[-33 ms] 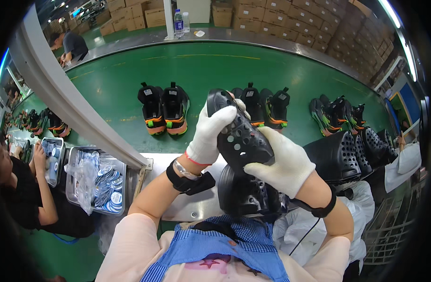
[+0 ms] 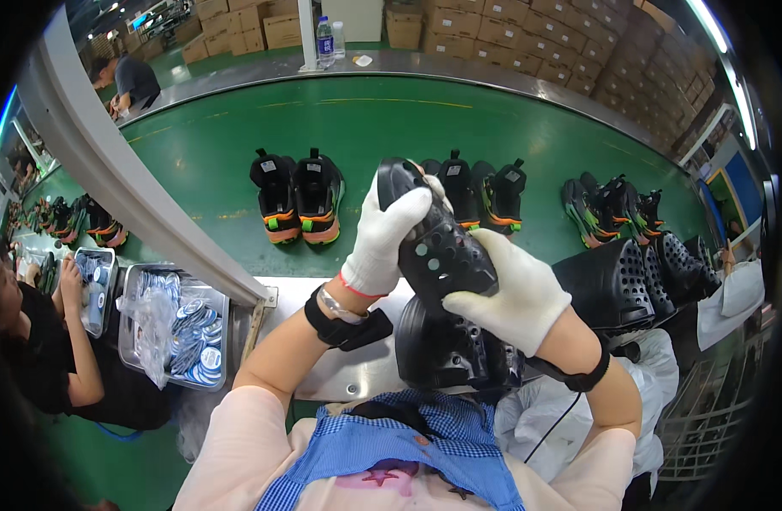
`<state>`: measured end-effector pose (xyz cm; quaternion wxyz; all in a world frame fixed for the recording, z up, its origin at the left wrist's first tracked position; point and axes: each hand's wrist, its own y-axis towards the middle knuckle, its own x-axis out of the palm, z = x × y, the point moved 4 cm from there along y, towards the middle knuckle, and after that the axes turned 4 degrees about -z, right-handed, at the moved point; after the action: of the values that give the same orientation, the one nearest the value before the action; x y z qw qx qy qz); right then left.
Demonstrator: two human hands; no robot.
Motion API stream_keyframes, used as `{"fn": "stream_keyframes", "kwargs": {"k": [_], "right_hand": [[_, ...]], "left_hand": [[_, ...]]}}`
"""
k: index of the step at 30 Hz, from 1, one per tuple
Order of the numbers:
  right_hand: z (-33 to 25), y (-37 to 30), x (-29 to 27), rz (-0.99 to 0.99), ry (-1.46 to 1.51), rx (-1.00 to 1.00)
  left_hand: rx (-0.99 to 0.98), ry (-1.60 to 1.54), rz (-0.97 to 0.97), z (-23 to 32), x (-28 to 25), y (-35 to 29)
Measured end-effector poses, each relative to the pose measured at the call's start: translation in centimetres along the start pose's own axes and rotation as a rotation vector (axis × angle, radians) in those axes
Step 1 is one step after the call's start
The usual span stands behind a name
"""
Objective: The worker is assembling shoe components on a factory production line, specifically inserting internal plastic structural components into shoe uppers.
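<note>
Shell (image 2: 446, 255), black and perforated, shows in the head view raised over the near edge of the green belt (image 2: 382, 111), tilted. Left hand (image 2: 382, 234) is closed around its far end, thumb on top; right hand (image 2: 519, 289) grips its near end. Lower shell (image 2: 434, 341) sits by the right side of the counter (image 2: 348, 375); contact cannot be told. Step in hand, as judged: two-handed support. Any next move calls for firm grips and clearance from the lower shell.
</note>
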<state>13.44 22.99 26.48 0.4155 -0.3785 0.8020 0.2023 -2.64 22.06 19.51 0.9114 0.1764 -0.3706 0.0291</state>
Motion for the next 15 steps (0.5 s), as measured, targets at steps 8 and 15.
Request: {"fn": "stream_keyframes", "kwargs": {"k": [8, 15], "right_hand": [[1.7, 1.9, -0.5, 0.086, -0.030, 0.109], [4.2, 3.0, -2.9, 0.157, -0.245, 0.144]], "left_hand": [[0.189, 0.433, 0.178, -0.1, -0.1, 3.3], [-0.070, 0.269, 0.052, -3.7, -1.8, 6.3]]}}
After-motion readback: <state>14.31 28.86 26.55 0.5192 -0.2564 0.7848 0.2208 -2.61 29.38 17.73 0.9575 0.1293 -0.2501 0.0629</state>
